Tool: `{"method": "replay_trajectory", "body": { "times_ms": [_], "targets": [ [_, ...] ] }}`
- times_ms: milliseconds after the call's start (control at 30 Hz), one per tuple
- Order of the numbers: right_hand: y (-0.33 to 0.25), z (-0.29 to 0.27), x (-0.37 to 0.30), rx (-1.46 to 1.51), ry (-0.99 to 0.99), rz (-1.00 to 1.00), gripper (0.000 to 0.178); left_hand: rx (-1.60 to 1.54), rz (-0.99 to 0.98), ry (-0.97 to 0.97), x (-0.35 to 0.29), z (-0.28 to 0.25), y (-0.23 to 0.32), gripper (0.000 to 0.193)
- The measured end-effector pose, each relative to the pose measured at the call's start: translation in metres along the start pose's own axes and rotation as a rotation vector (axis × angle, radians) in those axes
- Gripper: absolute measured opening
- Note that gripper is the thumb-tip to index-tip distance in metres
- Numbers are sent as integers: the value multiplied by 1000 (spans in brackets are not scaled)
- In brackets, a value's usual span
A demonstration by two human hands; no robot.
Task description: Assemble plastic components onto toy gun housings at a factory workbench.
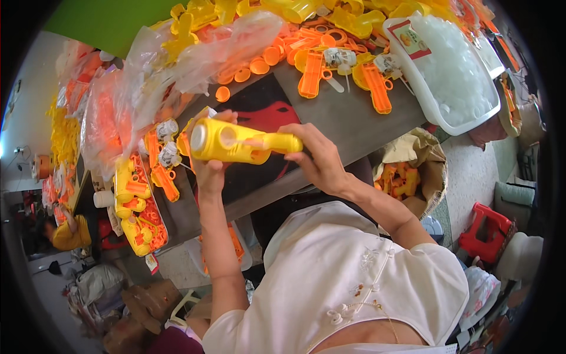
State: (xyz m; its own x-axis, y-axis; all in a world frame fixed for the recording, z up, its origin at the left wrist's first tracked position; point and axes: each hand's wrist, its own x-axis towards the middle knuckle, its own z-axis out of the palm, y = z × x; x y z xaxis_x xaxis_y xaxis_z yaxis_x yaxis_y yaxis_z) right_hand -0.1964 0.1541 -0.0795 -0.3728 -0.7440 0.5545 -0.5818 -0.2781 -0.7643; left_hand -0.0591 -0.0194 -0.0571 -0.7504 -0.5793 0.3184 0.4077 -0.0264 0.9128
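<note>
Between my hands, above the table, is a yellow plastic toy gun body (239, 143), held lying sideways. A white round cap (199, 139) shows at its wide left end, and a hollow faces up in its middle. My left hand (207, 171) wraps that wide end from beneath, its fingers partly hidden by the toy. My right hand (321, 156) pinches the narrow end between thumb and fingers. Close to my left hand lie orange toy gun parts (164, 182) with clear and white mechanisms (170, 154).
Orange discs (242, 75) and more orange gun parts (311, 75) line the table's far side. A white tub (415, 88) of clear pieces stands far right. A tray (167, 233) of orange parts sits left. A paper sack (433, 171) and red stool (484, 231) are at right.
</note>
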Motion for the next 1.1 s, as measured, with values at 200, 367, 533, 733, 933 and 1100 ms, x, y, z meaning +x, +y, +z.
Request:
{"method": "replay_trajectory", "body": {
  "times_ms": [200,367,533,733,933,1100],
  "targets": [
    [19,22,-17,784,-27,634,43,66,-265,157,-35,7,-24,78],
    [3,-4,12,74,159,241,74,436,-145,176,-26,22,16,61],
    [-17,-6,47,-115,-237,-83,78,1166,153,-23,-9,35,22,67],
    [9,5,46,143,-310,97,72,1379,153,-97,-4,46,20,66],
    [12,5,51,108,-294,64,75,1317,174,-92,-4,32,16,68],
    [13,-11,48,275,-452,412,75,416,-245,-15,-39,4,24,65]
  ]
}}
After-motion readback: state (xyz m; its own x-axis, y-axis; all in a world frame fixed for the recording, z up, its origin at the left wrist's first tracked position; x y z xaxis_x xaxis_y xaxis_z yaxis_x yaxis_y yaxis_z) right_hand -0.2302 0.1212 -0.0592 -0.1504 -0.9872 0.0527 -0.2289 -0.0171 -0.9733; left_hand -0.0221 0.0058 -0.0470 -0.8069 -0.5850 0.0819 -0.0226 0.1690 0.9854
